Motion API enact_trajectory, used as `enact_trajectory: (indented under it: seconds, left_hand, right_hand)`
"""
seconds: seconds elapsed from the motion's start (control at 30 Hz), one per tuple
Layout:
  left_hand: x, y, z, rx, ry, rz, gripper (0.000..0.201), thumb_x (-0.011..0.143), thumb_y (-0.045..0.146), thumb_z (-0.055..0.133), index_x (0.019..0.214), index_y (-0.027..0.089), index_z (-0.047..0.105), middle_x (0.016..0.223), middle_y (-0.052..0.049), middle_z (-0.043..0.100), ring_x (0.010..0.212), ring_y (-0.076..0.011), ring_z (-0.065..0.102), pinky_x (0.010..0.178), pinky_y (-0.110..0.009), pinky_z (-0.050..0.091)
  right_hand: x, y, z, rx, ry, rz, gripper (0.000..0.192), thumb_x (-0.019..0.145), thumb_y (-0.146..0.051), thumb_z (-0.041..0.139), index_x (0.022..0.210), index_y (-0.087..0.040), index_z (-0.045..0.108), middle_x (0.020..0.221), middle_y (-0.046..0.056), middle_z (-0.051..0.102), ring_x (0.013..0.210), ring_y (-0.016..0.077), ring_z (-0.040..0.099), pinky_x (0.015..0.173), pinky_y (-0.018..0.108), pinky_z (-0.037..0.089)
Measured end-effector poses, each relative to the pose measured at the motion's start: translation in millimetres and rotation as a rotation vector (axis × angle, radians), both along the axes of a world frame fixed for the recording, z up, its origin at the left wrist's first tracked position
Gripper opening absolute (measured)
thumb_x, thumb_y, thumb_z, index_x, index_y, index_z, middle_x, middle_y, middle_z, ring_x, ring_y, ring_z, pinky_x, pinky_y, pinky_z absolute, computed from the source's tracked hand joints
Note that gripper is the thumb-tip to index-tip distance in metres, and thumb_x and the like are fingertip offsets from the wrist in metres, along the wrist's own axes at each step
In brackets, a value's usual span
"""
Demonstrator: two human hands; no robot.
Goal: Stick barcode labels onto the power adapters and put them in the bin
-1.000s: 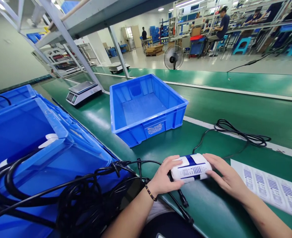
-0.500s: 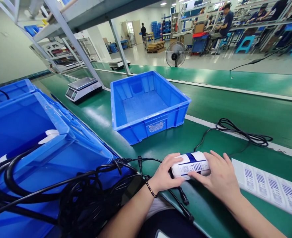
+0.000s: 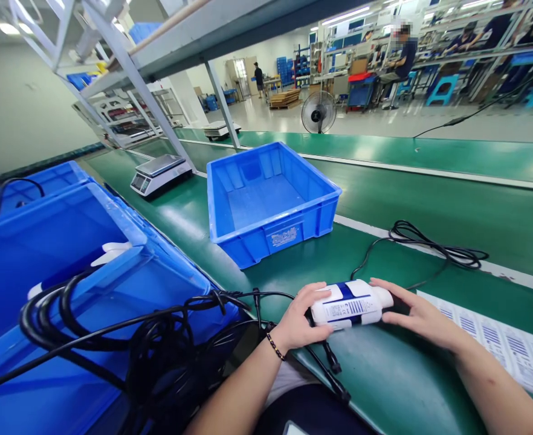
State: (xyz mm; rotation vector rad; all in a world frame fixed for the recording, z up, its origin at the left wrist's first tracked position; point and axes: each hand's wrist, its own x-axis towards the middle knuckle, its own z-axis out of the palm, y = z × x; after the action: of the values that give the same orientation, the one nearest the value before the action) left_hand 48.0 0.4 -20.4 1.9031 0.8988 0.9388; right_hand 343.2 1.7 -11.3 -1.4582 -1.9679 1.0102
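Where my left hand (image 3: 301, 317) grips: curled around one end of the white-and-blue device (image 3: 345, 307), thumb below.
Right hand (image 3: 418, 314): loosely open at the narrow tip, thumb and forefinger apart; contact unclear.
Device: between my hands, barcode up, nearer me than the blue crate (image 3: 312, 223).
Slip risk: smooth casing could roll if the left fingers loosened.
Snag risk: black cables (image 3: 158, 356) beside my left forearm could catch on a quick turn.
Smear risk: my right forearm could drag the label sheet (image 3: 511, 347).
Green bench (image 3: 411, 205): glossy; coiled lead (image 3: 443, 244), weighing scale (image 3: 160, 172).
Room: fan (image 3: 318, 113), seated co-worker (image 3: 405, 60).
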Motion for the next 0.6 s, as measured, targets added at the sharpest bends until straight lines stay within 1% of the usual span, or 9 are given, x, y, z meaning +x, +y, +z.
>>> enact_trajectory:
  seconds: [0.1, 0.17, 0.23, 0.27, 0.33, 0.4, 0.47, 0.5, 0.6]
  left_hand:
    - [3, -12, 20.0, 0.070, 0.204, 0.082, 0.058, 0.063, 0.023, 0.068, 0.119, 0.022, 0.052, 0.132, -0.010, 0.049, 0.130, -0.0296, 0.036, 0.109, -0.053, 0.030]
    - [12, -24, 36.8, 0.192, 0.428, 0.151, 0.059, 0.067, 0.023, 0.064, 0.124, 0.019, 0.048, 0.135, -0.010, 0.047, 0.136, -0.0338, 0.024, 0.111, -0.060, 0.018]
    - [29, -36, 48.6, 0.335, 0.622, 0.150, 0.067, 0.072, 0.030, 0.062, 0.133, 0.017, 0.037, 0.139, -0.013, 0.043, 0.137, -0.0363, 0.020, 0.111, -0.062, 0.012]
    - [39, -39, 51.0, 0.405, 0.702, 0.123, 0.072, 0.074, 0.035, 0.061, 0.137, 0.015, 0.031, 0.140, -0.015, 0.041, 0.136, -0.0372, 0.022, 0.111, -0.061, 0.013]
    - [61, -39, 48.8, 0.532, 0.850, 0.089, 0.077, 0.076, 0.038, 0.059, 0.140, 0.011, 0.024, 0.136, -0.022, 0.042, 0.130, -0.0392, 0.034, 0.107, -0.059, 0.022]
    - [77, -30, 41.6, 0.616, 0.991, 0.151, 0.071, 0.079, 0.031, 0.055, 0.139, 0.009, 0.024, 0.129, -0.026, 0.046, 0.121, -0.0401, 0.044, 0.099, -0.058, 0.031]
    - [84, -16, 36.7, 0.643, 1.074, 0.224, 0.068, 0.079, 0.029, 0.054, 0.137, 0.009, 0.025, 0.121, -0.026, 0.051, 0.112, -0.0386, 0.050, 0.091, -0.056, 0.036]
    - [85, -10, 36.8, 0.651, 1.090, 0.226, 0.069, 0.078, 0.031, 0.056, 0.136, 0.009, 0.027, 0.116, -0.024, 0.053, 0.108, -0.0370, 0.053, 0.089, -0.054, 0.038]
    - [76, 2, 48.7, 0.692, 1.102, 0.124, 0.074, 0.068, 0.040, 0.065, 0.127, 0.006, 0.036, 0.103, -0.018, 0.058, 0.092, -0.0309, 0.057, 0.079, -0.044, 0.042]
  right_hand:
    - [-2, -2, -5.7, -0.063, 0.026, 0.017, 0.079, 0.070, -0.053, 0.067, 0.138, -0.023, 0.039, 0.137, 0.009, 0.047, 0.124, 0.0275, 0.045, 0.105, 0.042, 0.035]
    - [-3, -2, -9.8, -0.049, 0.047, -0.003, 0.080, 0.068, -0.053, 0.069, 0.136, -0.022, 0.041, 0.136, 0.010, 0.048, 0.124, 0.0283, 0.045, 0.105, 0.043, 0.034]
    - [-4, -3, -13.4, -0.021, 0.091, -0.017, 0.081, 0.067, -0.052, 0.070, 0.135, -0.021, 0.041, 0.135, 0.011, 0.050, 0.122, 0.0289, 0.047, 0.103, 0.042, 0.038]
    - [-4, -2, -14.8, -0.004, 0.124, -0.024, 0.082, 0.066, -0.051, 0.071, 0.136, -0.021, 0.040, 0.133, 0.012, 0.052, 0.120, 0.0287, 0.050, 0.100, 0.042, 0.041]
    - [-8, -2, -17.2, 0.029, 0.200, -0.030, 0.083, 0.068, -0.049, 0.070, 0.137, -0.019, 0.036, 0.123, 0.012, 0.060, 0.110, 0.0273, 0.057, 0.093, 0.040, 0.047]
    - [-14, -2, -19.8, 0.068, 0.265, -0.031, 0.082, 0.071, -0.047, 0.069, 0.138, -0.018, 0.032, 0.109, 0.011, 0.066, 0.098, 0.0254, 0.064, 0.085, 0.038, 0.053]
    - [-18, -2, -23.8, 0.128, 0.285, -0.042, 0.078, 0.074, -0.047, 0.066, 0.137, -0.017, 0.032, 0.105, 0.011, 0.067, 0.093, 0.0252, 0.066, 0.080, 0.037, 0.055]
    - [-20, -2, -26.5, 0.164, 0.273, -0.052, 0.076, 0.074, -0.049, 0.064, 0.136, -0.017, 0.034, 0.107, 0.012, 0.067, 0.093, 0.0258, 0.066, 0.079, 0.037, 0.055]
    - [-15, -2, -35.8, 0.323, 0.160, -0.051, 0.072, 0.075, -0.052, 0.062, 0.135, -0.021, 0.037, 0.115, 0.013, 0.063, 0.097, 0.0288, 0.064, 0.078, 0.038, 0.056]
